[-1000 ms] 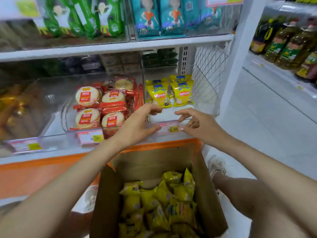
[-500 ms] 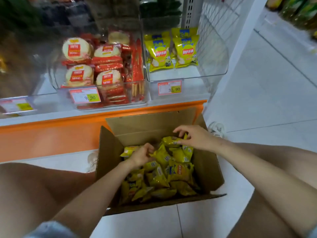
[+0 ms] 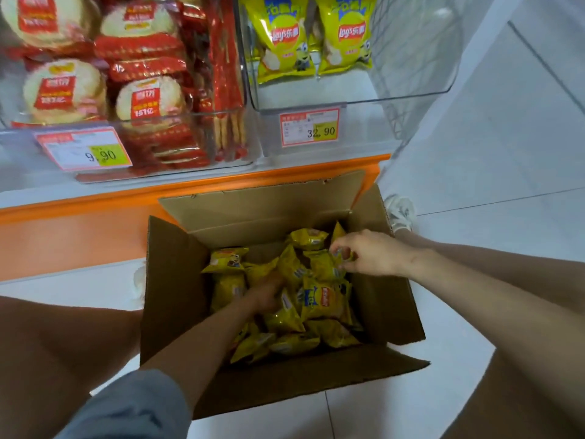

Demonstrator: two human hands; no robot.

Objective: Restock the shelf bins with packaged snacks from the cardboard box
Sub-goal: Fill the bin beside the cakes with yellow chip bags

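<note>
Head view: the open box (image 3: 177, 280) stands on the floor against the orange shelf edge (image 3: 95, 207). Its flaps are spread and the near flap is in shadow. Yellow bags (image 3: 326, 301) lie in it in a loose heap; those by the near wall are dim and hard to tell apart. The left hand (image 3: 266, 294) is down in the middle of the heap. It is blurred, with its fingers sunk between bags, so I cannot tell whether it grips anything. The right hand (image 3: 373, 253), near the box's far right corner, has thumb and fingers curled together, pinching the top of one bag (image 3: 323, 264) in the heap.

On the shelf, the right bin (image 3: 395, 98) holds two shelf bags (image 3: 281, 36) upright at its back, their tops cut off by the frame. The left bin (image 3: 202, 115) is packed with red cracker packs (image 3: 148, 103), their print blurred. A price tag (image 3: 308, 128) is fixed to the right bin's front. A shoe (image 3: 400, 213) shows beyond the box, partly hidden by it.
</note>
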